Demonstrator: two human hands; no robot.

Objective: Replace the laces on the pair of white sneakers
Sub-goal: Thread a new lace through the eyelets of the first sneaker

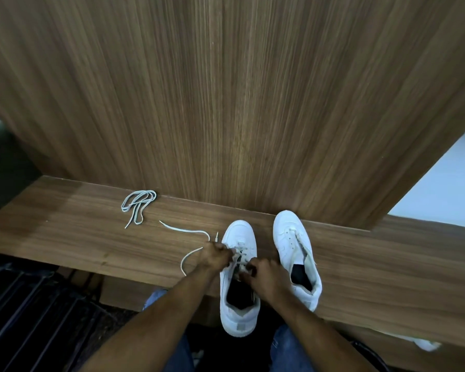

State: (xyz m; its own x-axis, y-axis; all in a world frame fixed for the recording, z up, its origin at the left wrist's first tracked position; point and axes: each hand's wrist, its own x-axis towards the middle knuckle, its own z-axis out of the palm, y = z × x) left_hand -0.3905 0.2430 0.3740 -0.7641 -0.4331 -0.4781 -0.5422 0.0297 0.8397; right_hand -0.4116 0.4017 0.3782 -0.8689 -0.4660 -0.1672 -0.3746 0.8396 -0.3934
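Near sneaker (pixel 238 312) on the wooden ledge (pixel 91 237), heel overhanging; left hand (pixel 215 257) pinches its lace (pixel 184 230); right hand (pixel 263 275) curled at the eyelets, probably gripping lace too; second sneaker (pixel 295 253) beside; spare lace (pixel 138 206) coiled left.

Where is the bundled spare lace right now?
Head view: the bundled lace lies on the wooden shelf, left of both sneakers, against the back panel.

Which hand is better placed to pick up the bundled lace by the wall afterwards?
The left hand, probably. The bundled lace lies to the left of both sneakers, on that hand's side. The right hand is at the laced sneaker and would have to cross over the left arm.
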